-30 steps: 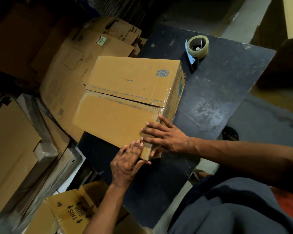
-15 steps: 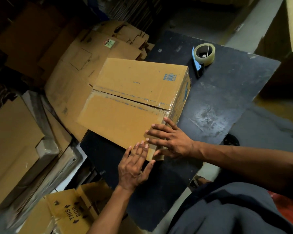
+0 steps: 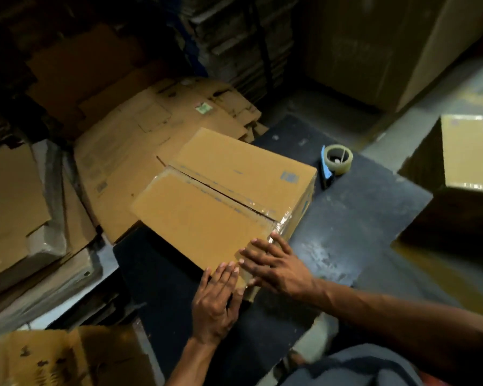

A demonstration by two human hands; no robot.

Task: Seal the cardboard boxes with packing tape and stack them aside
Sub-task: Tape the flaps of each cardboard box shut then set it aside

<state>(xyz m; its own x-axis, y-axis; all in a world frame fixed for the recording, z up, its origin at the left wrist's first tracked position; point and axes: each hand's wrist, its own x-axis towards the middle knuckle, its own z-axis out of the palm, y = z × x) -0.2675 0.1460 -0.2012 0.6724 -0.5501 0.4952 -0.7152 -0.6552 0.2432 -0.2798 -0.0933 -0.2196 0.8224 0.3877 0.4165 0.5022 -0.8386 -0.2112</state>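
Pressing flat on the near corner of the brown rectangular cardboard box (image 3: 223,207) at mid-frame on the dark worn tabletop (image 3: 354,235): left hand (image 3: 216,298) and right hand (image 3: 276,267), fingers straight, gripping nothing. Smoothing clear tape over the centre seam, apparently. Next, probably lifting it aside, or reaching for the clear tape roll on its blue dispenser (image 3: 335,164) right of centre.

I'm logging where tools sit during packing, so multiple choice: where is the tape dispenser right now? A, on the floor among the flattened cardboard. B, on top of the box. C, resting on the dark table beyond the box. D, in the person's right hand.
C: the tape dispenser sits on the dark table past the far right corner of the box, while the left hand and right hand both press flat on the box's near corner.
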